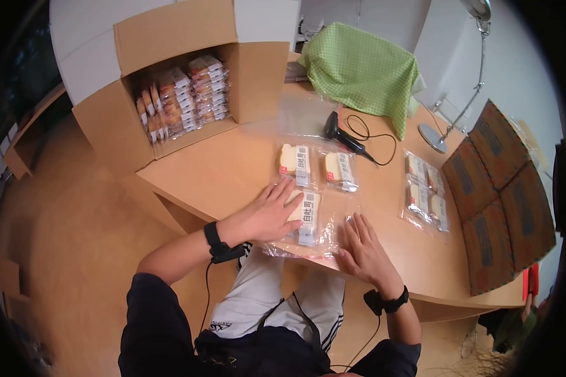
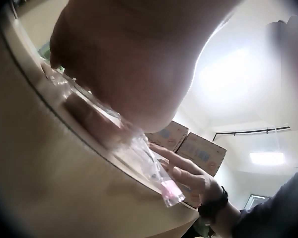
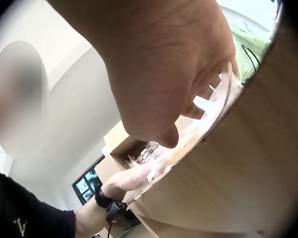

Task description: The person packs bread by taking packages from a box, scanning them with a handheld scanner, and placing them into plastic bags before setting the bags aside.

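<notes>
A clear plastic bag (image 1: 333,213) lies flat at the table's front edge, holding three visible packs: one at back left (image 1: 294,161), one at back right (image 1: 339,169) and one at front left (image 1: 308,215). The left hand (image 1: 267,210) rests with spread fingers on the front left pack. On the bag's right front part lies the right hand (image 1: 368,251), its fingers extended. The bag's crinkled edge (image 2: 156,173) shows under the left hand (image 2: 124,64) in the left wrist view. The right wrist view has the right hand (image 3: 164,69) over the plastic.
An open carton (image 1: 255,81) filled with wrapped packs stands at back left. A black scanner (image 1: 343,135) with a cable lies behind the bag. Farther right are a bag of four packs (image 1: 426,191), a lamp base (image 1: 432,137) and brown cardboard (image 1: 503,195). Green checked cloth (image 1: 365,66) sits behind.
</notes>
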The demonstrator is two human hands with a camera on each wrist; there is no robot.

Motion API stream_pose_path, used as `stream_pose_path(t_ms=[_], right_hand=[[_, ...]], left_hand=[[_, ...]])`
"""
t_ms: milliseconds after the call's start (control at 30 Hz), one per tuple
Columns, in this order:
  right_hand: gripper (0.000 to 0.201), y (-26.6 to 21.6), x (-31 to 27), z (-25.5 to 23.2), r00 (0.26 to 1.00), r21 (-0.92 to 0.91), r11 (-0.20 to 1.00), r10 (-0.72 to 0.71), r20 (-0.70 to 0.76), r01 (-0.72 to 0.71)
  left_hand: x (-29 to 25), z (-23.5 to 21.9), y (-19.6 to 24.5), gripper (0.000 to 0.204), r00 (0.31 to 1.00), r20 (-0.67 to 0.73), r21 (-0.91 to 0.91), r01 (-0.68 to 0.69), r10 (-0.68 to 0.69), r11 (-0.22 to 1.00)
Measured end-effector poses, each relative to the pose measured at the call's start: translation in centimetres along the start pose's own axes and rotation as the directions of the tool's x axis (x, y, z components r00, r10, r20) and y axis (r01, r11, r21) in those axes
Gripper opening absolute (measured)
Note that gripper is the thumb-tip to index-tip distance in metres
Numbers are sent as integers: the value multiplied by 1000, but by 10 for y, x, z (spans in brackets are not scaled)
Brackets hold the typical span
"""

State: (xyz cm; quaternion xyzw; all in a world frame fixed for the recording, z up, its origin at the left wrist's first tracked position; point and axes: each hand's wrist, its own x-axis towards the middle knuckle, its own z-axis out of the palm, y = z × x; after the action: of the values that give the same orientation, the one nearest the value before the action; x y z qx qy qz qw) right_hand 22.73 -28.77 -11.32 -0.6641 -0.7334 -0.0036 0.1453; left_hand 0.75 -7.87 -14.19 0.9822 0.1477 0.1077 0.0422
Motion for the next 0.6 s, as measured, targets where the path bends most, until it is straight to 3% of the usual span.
stream_pose_path(t_ms=[100, 267, 333, 433, 500, 600], right_hand=[[61, 3, -5, 11, 996, 36, 998, -57, 67, 55], [64, 0, -16, 12, 997, 1, 998, 56, 53, -56], [64, -3, -20, 12, 997, 19, 998, 65, 43, -66], [65, -2, -24, 15, 994, 36, 994, 105, 32, -106], [65, -2, -28, 15, 994, 23, 994, 105, 34, -105], [64, -3, -30, 15, 994, 59, 992, 110, -4, -109]], left_hand=[[-3, 2, -2, 69, 1000, 8, -23, 9, -9, 1000], [-4, -4, 0, 68, 996, 75, -3, 45, -45, 999], [-5, -6, -7, 65, 999, 35, -40, 16, -15, 999], [1, -37, -27, 64, 994, 27, 105, 100, -103, 989], [5, -49, -70, 59, 987, -76, 104, 149, -141, 983], [10, -91, -142, 54, 922, -241, 334, 371, -302, 866]])
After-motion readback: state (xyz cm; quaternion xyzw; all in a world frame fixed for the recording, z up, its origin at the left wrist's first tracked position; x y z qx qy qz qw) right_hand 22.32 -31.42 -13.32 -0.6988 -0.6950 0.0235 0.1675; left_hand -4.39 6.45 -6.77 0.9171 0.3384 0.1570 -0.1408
